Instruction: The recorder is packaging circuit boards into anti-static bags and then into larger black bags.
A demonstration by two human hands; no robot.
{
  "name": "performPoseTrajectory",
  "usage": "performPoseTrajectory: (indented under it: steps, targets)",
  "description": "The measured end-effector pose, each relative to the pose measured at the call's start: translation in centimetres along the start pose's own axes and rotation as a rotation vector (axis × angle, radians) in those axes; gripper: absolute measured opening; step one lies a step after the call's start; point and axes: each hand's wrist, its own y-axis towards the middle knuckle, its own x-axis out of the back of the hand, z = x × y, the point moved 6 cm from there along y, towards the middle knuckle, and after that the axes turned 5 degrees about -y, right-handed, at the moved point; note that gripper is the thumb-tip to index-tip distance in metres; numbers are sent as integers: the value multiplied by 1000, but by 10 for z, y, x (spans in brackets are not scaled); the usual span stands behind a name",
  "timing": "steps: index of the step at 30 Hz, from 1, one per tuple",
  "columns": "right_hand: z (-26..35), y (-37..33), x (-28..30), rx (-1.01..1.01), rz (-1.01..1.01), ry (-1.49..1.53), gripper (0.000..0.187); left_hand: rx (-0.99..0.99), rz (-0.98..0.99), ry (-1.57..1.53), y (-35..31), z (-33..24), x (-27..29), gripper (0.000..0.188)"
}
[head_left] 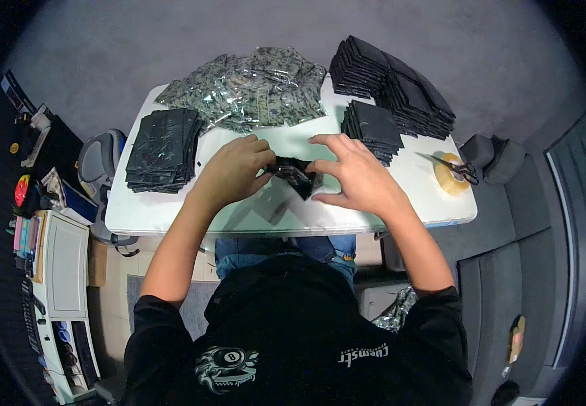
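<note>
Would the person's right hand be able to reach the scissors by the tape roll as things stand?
Probably yes. The right hand is busy on the small black packet, but the scissors lie uncovered on the tape roll, on that hand's side of the white table, with bare tabletop between.

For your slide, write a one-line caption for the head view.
Both hands, left hand and right hand, hold a small black bag over a white table beside stacked black bags.

Person in a black short-sleeved T-shirt [293, 338]

Blue jeans [286, 254] show just above the T-shirt; a white ball graphic and white lettering mark it.
</note>
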Motion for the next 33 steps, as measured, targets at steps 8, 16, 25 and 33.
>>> performPoseTrajectory:
  steps: [8,16,25,33]
  targets:
    - [-4,-17,-13,-149,25,-135,18,51,39,16,0,-4,-13,17]
    - [-7,-8,-6,-143,-19,-138,20,185,7,-58,18,10,17,20]
    - [-58,38,23,-189,100,124,27,206,112,-113,46,12,66,19]
    - [-61,49,20,-100,-96,23,18,117,-98,-95,31,34,61,15]
